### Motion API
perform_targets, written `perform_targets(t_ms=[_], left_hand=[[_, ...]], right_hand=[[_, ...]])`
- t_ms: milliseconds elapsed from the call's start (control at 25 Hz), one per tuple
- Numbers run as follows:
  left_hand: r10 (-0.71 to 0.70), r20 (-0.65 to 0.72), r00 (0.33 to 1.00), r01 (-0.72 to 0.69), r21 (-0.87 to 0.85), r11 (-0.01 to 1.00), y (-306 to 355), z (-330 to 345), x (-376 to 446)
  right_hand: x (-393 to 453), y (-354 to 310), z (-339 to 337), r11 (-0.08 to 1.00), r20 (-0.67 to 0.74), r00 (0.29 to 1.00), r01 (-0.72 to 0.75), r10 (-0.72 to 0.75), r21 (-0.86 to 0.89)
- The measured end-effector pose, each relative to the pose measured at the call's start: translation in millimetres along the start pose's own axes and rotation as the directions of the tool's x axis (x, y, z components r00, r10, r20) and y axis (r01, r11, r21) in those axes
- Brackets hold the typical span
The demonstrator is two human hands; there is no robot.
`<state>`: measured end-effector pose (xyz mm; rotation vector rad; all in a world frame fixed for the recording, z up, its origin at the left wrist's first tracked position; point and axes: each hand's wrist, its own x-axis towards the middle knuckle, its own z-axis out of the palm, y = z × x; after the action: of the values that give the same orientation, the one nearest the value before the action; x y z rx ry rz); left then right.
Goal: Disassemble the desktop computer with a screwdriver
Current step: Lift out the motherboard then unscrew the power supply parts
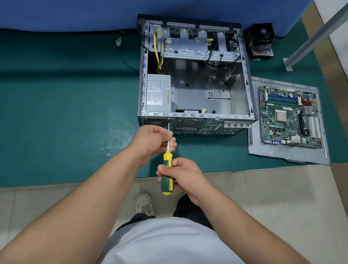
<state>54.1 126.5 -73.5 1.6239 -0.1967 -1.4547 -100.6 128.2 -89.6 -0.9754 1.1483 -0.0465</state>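
On the green floor mat, the left hand (152, 139) pinches the screwdriver (167, 162) shaft, tip at the open computer case's (195, 78) near panel; the right hand (181, 174) grips its handle; a motherboard (290, 117) lies right.

screwdriver (168, 174): yellow and dark green handle in the right hand's grip, silver shaft
computer case (196, 76): grey metal, beyond the grip
mat (61, 92): teal green
motherboard (290, 117): green, right of the grip
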Motion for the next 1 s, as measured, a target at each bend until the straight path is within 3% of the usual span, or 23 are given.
perform_targets(t_ms=[80, 120, 160, 200, 280, 360, 480, 560, 680, 760, 840, 920, 1000], left_hand=[[-0.006, 0.006, 1.0, 0.006, -0.037, 0.999, 1, 0, 0], [-0.012, 0.012, 1.0, 0.012, -0.056, 0.998, 2, 0, -1], [-0.02, 0.021, 1.0, 0.021, -0.071, 0.997, 2, 0, -2], [-0.027, 0.031, 0.999, 0.029, -0.078, 0.997, 2, 1, -3], [-0.033, 0.048, 0.998, 0.037, -0.09, 0.995, 1, 2, -4], [-0.038, 0.063, 0.997, 0.045, -0.112, 0.993, 2, 1, -3], [-0.043, 0.054, 0.998, 0.046, -0.07, 0.996, 0, 0, -3], [-0.003, -0.011, 1.0, 0.004, 0.071, 0.997, -4, 2, -3], [0.059, -0.182, 0.981, -0.015, 0.235, 0.972, -9, 6, -2], [0.056, -0.193, 0.98, -0.01, 0.232, 0.973, -7, 8, -1], [0.04, -0.176, 0.984, -0.001, 0.214, 0.977, -4, 9, -1], [0.042, -0.163, 0.986, -0.004, 0.226, 0.974, -2, 8, -1], [0.024, -0.131, 0.991, 0.003, 0.208, 0.978, -1, 5, -2]], right_hand=[[3, -3, 10, 0.95, -0.189, 0.978, 0.024, -0.086, -0.311], [3, -3, 12, 0.941, -0.194, 0.976, 0.026, -0.096, -0.338], [3, -3, 12, 0.975, -0.122, 0.991, 0.024, -0.051, -0.219], [0, -3, 8, 0.999, 0.02, 0.999, -0.028, 0.027, 0.029], [-4, 0, -2, 0.883, 0.279, 0.958, -0.188, 0.068, 0.431], [-5, 2, -10, 0.866, 0.325, 0.946, -0.163, 0.001, 0.472], [-3, 2, -5, 0.964, 0.131, 0.991, -0.047, 0.013, 0.261], [-1, -3, 2, 0.999, -0.018, 1.0, -0.022, 0.022, 0.028], [3, -10, 11, 0.873, -0.268, 0.955, -0.023, -0.125, -0.488], [5, -13, 13, 0.807, -0.333, 0.922, -0.039, -0.198, -0.59], [6, -12, 12, 0.894, -0.244, 0.962, 0.001, -0.124, -0.448], [3, -8, 7, 0.997, 0.052, 0.997, -0.066, 0.063, 0.042], [-4, 2, -1, 0.901, 0.299, 0.95, -0.21, 0.095, 0.38]])
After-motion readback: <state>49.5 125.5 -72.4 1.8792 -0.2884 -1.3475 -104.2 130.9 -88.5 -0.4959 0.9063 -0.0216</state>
